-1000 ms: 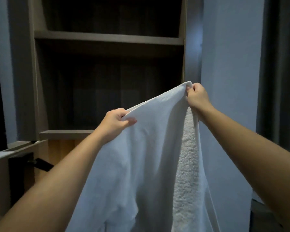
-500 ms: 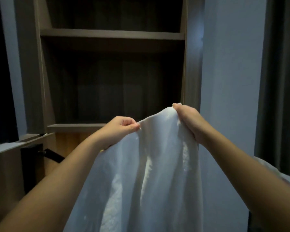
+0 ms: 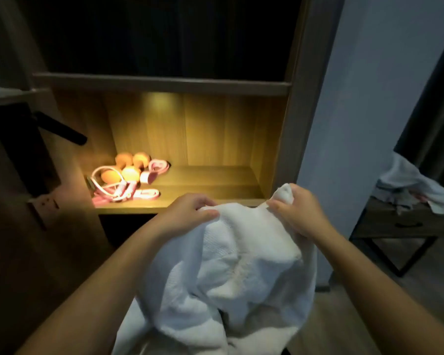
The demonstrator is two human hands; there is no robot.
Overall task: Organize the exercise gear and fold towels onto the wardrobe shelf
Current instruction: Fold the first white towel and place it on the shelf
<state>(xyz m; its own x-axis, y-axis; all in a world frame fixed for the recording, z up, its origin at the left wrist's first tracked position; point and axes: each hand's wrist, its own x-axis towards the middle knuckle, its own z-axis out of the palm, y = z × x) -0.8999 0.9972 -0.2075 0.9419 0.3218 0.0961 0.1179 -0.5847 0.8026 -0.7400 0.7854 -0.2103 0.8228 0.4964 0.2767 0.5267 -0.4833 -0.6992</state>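
Note:
A white towel (image 3: 231, 272) hangs bunched in front of me, below the lit wardrobe shelf (image 3: 215, 185). My left hand (image 3: 187, 213) pinches its top edge on the left. My right hand (image 3: 295, 211) grips a bunched corner on the right. On the shelf's left part lie pink dumbbells (image 3: 128, 167) with a pink skipping rope (image 3: 123, 193) coiled around and in front of them. The towel's lower part runs out of view at the bottom.
A dark upper shelf board (image 3: 162, 83) spans the wardrobe above the lit one. An open wardrobe door with a black handle (image 3: 62, 129) stands at the left. At the right, a small dark side table (image 3: 400, 221) carries crumpled light cloths (image 3: 413, 188). Wooden floor lies below.
My view has dropped from the upper shelves to the lit lower shelf. Both hands have lowered the towel and drawn it in, so it now bunches instead of hanging stretched.

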